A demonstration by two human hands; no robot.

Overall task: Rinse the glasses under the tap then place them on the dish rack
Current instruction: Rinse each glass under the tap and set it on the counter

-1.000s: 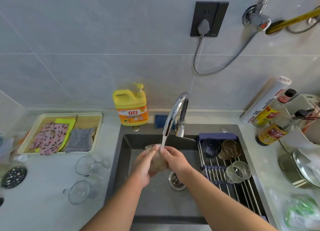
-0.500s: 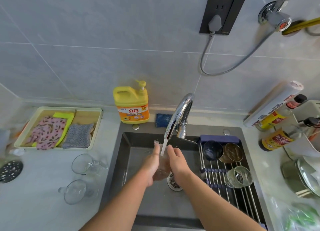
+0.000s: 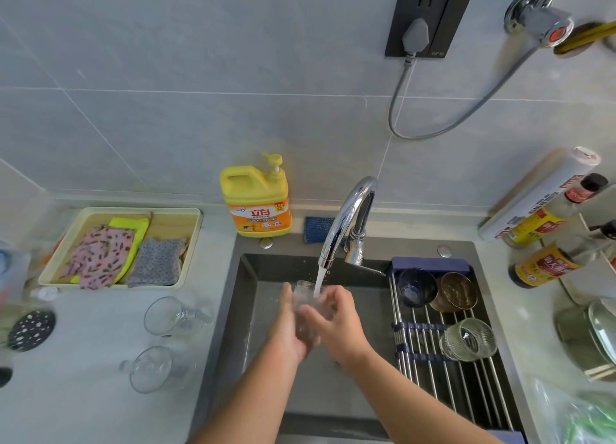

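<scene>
Glass (image 3: pixel 305 310) sits under the tap (image 3: pixel 346 217) stream, over the sink (image 3: pixel 248 310), clasped between left hand (image 3: pixel 287 325) and right hand (image 3: pixel 340 322). Wet, it is probably slippery and fragile; grip its body, not the rim.

A home kitchen: a dark sink (image 3: pixel 246 297) is set into a pale worktop (image 3: pixel 100 403) below a grey tiled wall (image 3: pixel 200 77) with a power socket (image 3: pixel 430 14). A chrome tap (image 3: pixel 346 217) runs water, and a yellow pump bottle of dish soap (image 3: pixel 256 200) stands beside it. A tray (image 3: pixel 133 210) holds cleaning cloths (image 3: pixel 100 253), glass mugs (image 3: pixel 166 315) lie on the worktop, a roll-up dish rack (image 3: pixel 466 397) spans the sink with bowls (image 3: pixel 416 287) on it, and sauce bottles (image 3: pixel 546 263) and a lidded pot (image 3: pixel 583 343) sit at the right
</scene>
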